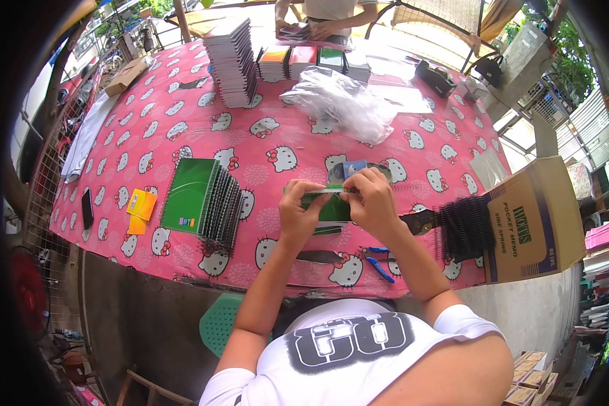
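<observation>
Stack of green-covered, wire-bound notebooks, left on pink printed tablecloth. Left hand nearly closed, pinching far edge of small green-covered notepad; right hand pinching same edge. Notepad between them. Blue-handled metal pliers nearer the person. Black spiral coils beside brown cardboard box.

Print marks the cardboard box, green notebook and white shirt.

From my end this looks like a small open-air notebook workshop, tbh. I'm seeing stacked notebooks, black spiral coils and blue-handled pliers on the pink-covered counter, with mesh fencing and trees around it.
</observation>
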### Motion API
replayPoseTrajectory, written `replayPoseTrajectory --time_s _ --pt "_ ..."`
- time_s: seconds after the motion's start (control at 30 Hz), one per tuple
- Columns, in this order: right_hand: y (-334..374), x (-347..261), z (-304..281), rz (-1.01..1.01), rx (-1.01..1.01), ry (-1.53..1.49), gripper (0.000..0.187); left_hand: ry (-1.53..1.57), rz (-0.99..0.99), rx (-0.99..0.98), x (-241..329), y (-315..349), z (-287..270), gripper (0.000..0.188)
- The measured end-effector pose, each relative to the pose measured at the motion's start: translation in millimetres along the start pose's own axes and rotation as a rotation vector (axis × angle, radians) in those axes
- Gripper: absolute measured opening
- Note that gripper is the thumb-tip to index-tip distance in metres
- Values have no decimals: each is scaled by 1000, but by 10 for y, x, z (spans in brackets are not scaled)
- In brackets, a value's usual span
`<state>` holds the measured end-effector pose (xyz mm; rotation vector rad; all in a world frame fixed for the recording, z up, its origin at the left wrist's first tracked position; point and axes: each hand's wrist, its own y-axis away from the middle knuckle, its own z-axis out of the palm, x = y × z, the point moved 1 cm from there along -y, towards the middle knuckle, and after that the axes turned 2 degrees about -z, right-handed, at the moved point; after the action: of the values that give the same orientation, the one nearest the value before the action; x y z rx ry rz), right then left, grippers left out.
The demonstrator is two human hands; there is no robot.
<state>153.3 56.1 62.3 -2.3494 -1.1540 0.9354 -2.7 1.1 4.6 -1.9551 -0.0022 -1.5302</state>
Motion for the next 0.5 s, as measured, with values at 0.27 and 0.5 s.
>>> replayPoseTrajectory --time_s 0.27,0.5 --pt "-189 -168 -883 236 -154 -56 17 -15 27 -53 19 -35 -62 29" --pt "-291 -64 -318 68 -589 87 33 -37 -1 -32 -115 -101 -17 32"
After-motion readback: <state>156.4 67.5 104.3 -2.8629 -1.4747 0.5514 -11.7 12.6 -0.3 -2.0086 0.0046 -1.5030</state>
